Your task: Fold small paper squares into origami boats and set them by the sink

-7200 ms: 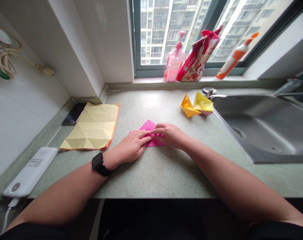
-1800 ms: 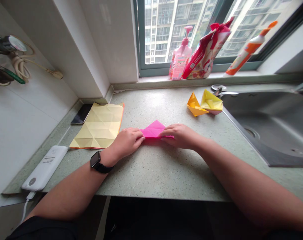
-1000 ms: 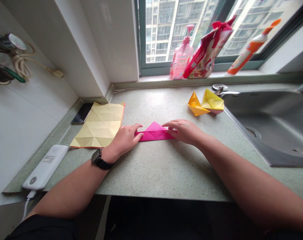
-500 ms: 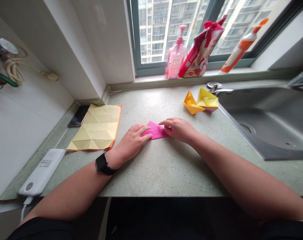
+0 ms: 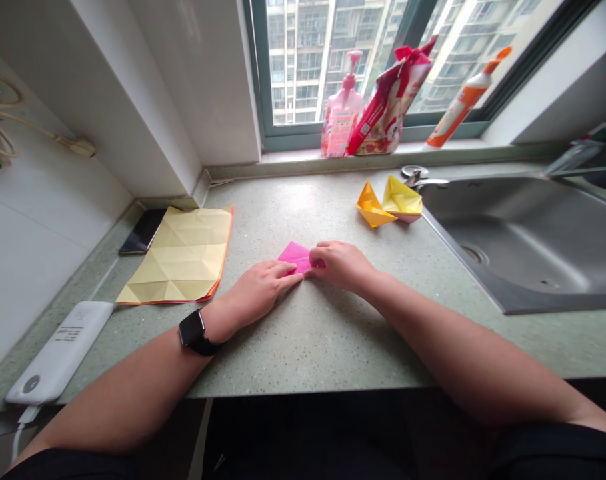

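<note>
Speckled green stone bench (image 5: 303,347) beneath a window, shown with a small folded pink paper (image 5: 293,256) pressed flat on it between the left hand (image 5: 260,288) and right hand (image 5: 339,265), both with fingers laid over the paper, not gripping. A creased yellow paper sheet (image 5: 175,257) is placed to the left; yellow and orange paper boats (image 5: 387,203) are set to the right, beside a stainless steel sink (image 5: 523,247).

Speckled green stone tabletop (image 5: 313,340) carried creased yellow paper sheet (image 5: 175,257) touching black phone (image 5: 141,231), white power bank (image 5: 57,353), folded pink paper (image 5: 293,256), touching orange paper boat (image 5: 370,207) and yellow paper boat (image 5: 401,197).
</note>
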`<state>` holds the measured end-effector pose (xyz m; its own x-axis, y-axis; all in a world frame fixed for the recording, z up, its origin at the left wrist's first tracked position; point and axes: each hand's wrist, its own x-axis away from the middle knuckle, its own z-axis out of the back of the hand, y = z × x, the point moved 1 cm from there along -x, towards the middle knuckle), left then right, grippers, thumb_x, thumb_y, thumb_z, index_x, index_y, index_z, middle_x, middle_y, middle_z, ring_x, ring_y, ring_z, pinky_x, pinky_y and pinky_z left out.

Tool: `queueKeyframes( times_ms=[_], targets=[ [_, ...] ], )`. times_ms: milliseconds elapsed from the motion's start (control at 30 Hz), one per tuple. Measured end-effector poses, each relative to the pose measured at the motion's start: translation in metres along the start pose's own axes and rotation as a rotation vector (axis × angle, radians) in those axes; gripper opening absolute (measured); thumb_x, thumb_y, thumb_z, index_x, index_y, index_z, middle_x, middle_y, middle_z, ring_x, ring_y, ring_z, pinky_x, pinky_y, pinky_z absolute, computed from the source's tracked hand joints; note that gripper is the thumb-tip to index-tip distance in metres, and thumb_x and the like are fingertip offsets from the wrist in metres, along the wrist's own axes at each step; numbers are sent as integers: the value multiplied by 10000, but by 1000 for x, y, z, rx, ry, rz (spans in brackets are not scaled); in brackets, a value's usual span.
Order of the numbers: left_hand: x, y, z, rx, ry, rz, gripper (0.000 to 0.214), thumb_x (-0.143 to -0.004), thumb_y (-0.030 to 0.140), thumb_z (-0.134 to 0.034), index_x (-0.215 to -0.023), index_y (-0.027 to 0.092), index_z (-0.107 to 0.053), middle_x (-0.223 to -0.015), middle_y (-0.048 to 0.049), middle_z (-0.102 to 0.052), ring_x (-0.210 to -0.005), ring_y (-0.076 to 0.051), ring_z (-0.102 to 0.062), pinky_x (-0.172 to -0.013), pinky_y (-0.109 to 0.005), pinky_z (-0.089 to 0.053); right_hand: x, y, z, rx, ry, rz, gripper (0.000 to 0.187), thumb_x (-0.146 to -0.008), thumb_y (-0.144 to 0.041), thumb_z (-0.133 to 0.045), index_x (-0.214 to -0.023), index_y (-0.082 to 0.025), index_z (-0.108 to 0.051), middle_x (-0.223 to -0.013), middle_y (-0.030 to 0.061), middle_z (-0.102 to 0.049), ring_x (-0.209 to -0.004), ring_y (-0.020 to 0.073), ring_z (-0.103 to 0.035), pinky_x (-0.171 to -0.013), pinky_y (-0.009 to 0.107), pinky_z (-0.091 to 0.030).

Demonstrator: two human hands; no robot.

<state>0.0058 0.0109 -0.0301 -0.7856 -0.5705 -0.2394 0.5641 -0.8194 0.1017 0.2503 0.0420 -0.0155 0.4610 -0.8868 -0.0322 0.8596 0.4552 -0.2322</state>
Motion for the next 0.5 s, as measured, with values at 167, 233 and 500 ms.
queueKeyframes(
  times_ms=[167,233,500],
  targets=[
    [0,1,1,43,-2,30,402,-1139,188,-493,-1454,290,-721,-1442,-76,-744,-1273,-267,-716,-1116,-487,-598,-3,0,-1,-25,-32,5,220,-960,-417,-816,-851,-240,-743,-952,56,-773,-842,207,-660,-676,319,-389],
    [0,2,3,61,-5,44,403,-1130,179,-495,-1431,295,-737,-1433,-75,-748,-1263,-261,-724,-1101,-478,-611,-5,2,-1,-15,-43,3,250,-960,-452,-815,-842,-242,-746,-942,61,-775,-836,212,-664,-661,323,-390],
    [2,3,6,91,-36,58,458,-1043,79,-558,-1406,281,-751,-1499,-67,-722,-1344,-261,-706,-1159,-475,-594,-3,22,13,72,-182,-184,383,-907,-621,-824,-812,-250,-796,-872,94,-791,-797,254,-680,-599,344,-370]
  ],
)
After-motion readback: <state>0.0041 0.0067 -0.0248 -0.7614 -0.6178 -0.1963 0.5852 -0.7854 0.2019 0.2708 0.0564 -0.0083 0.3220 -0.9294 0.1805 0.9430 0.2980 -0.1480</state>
